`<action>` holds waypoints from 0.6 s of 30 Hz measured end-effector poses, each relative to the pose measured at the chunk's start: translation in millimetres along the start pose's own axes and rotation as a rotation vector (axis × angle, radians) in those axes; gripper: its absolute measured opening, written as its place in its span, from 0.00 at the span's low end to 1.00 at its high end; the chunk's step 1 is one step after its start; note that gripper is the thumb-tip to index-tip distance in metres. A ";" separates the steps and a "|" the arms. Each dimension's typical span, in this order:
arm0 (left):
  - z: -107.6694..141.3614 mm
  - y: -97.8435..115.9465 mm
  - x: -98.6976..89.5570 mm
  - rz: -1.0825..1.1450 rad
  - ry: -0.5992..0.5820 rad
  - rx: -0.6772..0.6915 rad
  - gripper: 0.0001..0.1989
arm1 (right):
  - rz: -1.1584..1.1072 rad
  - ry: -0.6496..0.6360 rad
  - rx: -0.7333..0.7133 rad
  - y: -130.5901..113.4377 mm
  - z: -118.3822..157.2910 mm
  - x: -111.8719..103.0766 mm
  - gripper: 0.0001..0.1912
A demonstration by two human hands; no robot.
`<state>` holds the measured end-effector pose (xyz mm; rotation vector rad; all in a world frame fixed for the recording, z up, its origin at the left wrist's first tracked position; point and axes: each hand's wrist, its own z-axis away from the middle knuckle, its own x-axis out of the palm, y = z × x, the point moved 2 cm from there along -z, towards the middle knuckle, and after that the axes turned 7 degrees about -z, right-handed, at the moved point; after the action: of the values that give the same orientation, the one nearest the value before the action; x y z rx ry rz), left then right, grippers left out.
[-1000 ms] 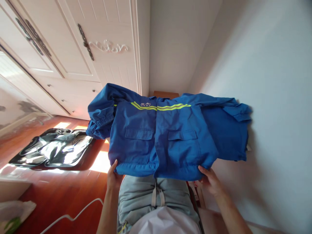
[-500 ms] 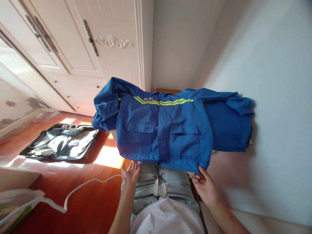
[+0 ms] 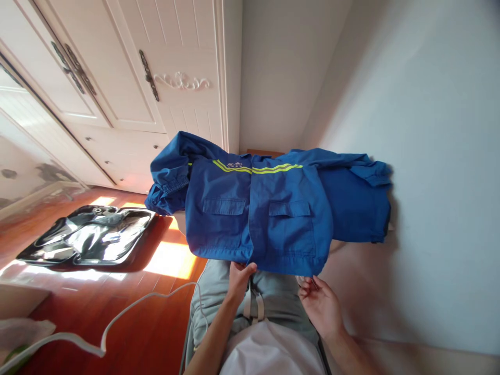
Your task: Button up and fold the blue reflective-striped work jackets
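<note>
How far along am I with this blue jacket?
Looks done: the jacket is spread front side up, its front halves meeting down the middle and its chest stripes showing.
In hand: your left hand is at the bottom of the front opening, your right hand by a hem corner.
Left, probably: any folding, as the sleeves reach out sideways and the body lies unfolded.

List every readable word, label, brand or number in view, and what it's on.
None readable.
Small pale print by the yellow-green stripe on the blue jacket: one upper row, one lower row, too small and blurred to quote.
Open suitcase: no lettering I can make out on it or its contents.
</note>
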<state>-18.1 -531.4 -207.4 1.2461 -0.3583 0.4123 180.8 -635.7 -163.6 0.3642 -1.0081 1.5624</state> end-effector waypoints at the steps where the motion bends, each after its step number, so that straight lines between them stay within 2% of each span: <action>1: 4.7 1.6 -1.4 -0.034 0.029 0.005 0.26 | 0.036 -0.001 0.014 4.6 2.4 1.6 0.11; 5: 20.5 6.8 4.3 -0.015 0.170 -0.050 0.19 | 0.298 -0.075 0.163 32.3 16.4 17.5 0.15; 7: 27.6 9.3 13.0 0.033 0.177 -0.097 0.18 | 0.419 -0.149 0.218 49.4 20.8 28.3 0.18; 10: 36.3 10.4 22.7 0.040 0.145 -0.179 0.19 | 0.449 -0.278 0.181 75.2 14.1 44.1 0.18; 12: 38.2 8.6 20.7 0.008 0.167 -0.185 0.19 | 0.423 -0.322 0.112 90.2 0.7 52.7 0.15; 15: 33.6 0.3 6.9 -0.092 0.217 -0.138 0.17 | 0.386 -0.274 0.023 106.2 -24.1 61.0 0.14; 18: 23.6 -9.7 -4.8 -0.058 0.127 -0.148 0.13 | 0.348 -0.110 -0.055 112.8 -41.2 61.5 0.18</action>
<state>-18.5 -557.1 -211.2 1.0780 -0.2396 0.4055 73.0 -558.3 -188.3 0.2469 -1.2466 1.8359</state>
